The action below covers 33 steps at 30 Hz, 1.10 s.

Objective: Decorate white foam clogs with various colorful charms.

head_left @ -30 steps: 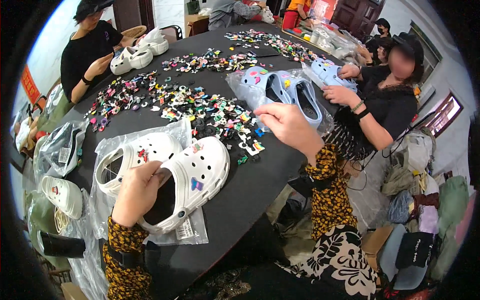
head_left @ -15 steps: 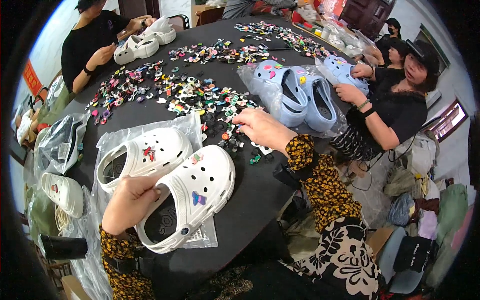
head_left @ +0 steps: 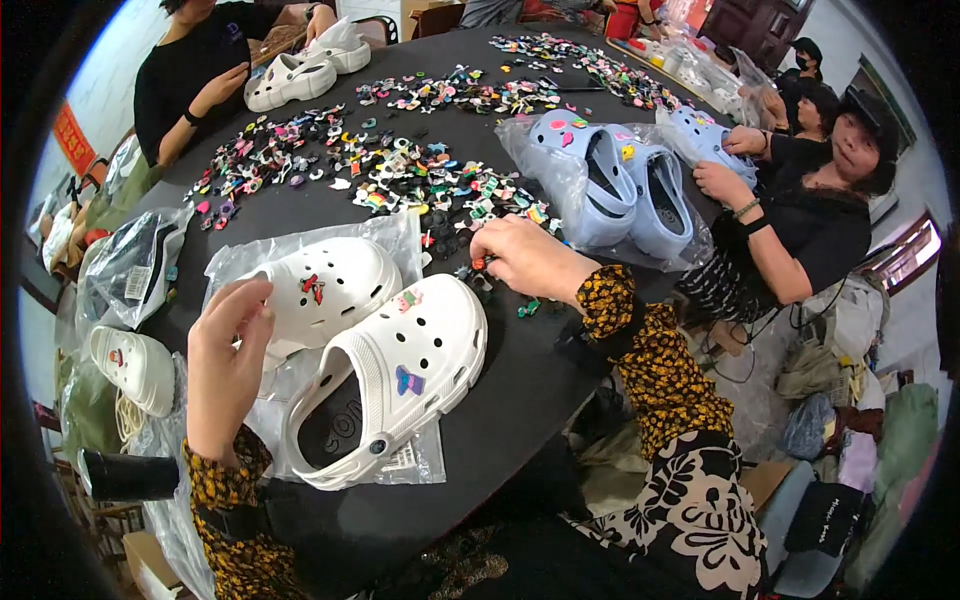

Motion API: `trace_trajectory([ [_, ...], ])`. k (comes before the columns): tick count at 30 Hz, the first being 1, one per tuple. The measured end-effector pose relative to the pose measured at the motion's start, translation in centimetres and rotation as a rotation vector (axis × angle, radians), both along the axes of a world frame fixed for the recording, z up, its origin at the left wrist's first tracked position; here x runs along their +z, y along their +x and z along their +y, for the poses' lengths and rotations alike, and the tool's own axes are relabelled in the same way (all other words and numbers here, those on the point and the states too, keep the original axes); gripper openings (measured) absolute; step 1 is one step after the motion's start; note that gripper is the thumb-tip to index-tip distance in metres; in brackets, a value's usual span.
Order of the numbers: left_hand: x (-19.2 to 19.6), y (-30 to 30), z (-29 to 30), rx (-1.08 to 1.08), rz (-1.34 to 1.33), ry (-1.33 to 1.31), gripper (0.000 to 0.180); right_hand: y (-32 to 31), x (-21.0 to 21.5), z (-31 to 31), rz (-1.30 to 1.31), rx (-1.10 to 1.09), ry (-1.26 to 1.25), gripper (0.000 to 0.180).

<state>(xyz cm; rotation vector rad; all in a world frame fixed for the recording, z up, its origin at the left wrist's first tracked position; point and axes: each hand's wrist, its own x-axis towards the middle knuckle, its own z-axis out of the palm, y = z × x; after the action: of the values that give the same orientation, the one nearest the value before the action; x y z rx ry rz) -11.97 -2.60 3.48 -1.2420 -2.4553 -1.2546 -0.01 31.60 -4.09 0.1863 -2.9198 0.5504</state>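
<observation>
Head view. The fingers (head_left: pixel 490 250) of the right hand (head_left: pixel 530 262) are pressed together at the tips over a small charm at the near edge of the charm pile (head_left: pixel 420 185); whether the charm is fully pinched cannot be told. One second earlier this hand was raised well above the pile; it has since come down to the counter (head_left: pixel 520 390), which suggests that a charm is being selected. The left hand (head_left: pixel 228 370) has lifted off the near white clog (head_left: pixel 395 375), which it gripped at the heel a second ago; its fingers (head_left: pixel 245 300) are now loosely spread and hold nothing, just beside the heel strap.

Location: the near white clog lies on a clear plastic bag (head_left: pixel 300 400), toe pointing away and to the right. It carries two charms on the perforated upper. The second white clog (head_left: pixel 325 290) lies touching it on the far side.

Materials: both clogs are smooth moulded foam, matt, rounded at the toe, with rows of round holes. The bags are thin, creased, glossy film. The charms are small, flat, multicoloured, rubbery-looking pieces. The counter is dark and matt. Two pale blue clogs (head_left: pixel 620 185) lie in another bag near a co-worker's hand (head_left: pixel 720 185).
</observation>
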Motion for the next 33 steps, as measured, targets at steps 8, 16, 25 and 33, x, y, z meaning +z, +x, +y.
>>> trace_trajectory([
  [8,-2.6,-3.2,0.2,0.037,-0.375,-0.013,0.021,-0.5,-1.0,-1.0,0.13,-0.041,0.027,0.015],
  [16,-1.7,-3.8,2.3,0.04,-0.616,-0.166,0.029,-0.2,0.4,-1.3,0.107,-0.015,0.032,0.007],
  [25,-2.7,-3.1,1.2,-0.075,-0.659,0.135,0.027,0.6,2.7,-2.8,0.031,-0.178,-0.425,0.01],
  [33,0.2,0.7,2.1,-0.228,-0.497,0.266,0.024,1.0,4.0,-3.2,0.163,-0.284,-0.569,0.011],
])
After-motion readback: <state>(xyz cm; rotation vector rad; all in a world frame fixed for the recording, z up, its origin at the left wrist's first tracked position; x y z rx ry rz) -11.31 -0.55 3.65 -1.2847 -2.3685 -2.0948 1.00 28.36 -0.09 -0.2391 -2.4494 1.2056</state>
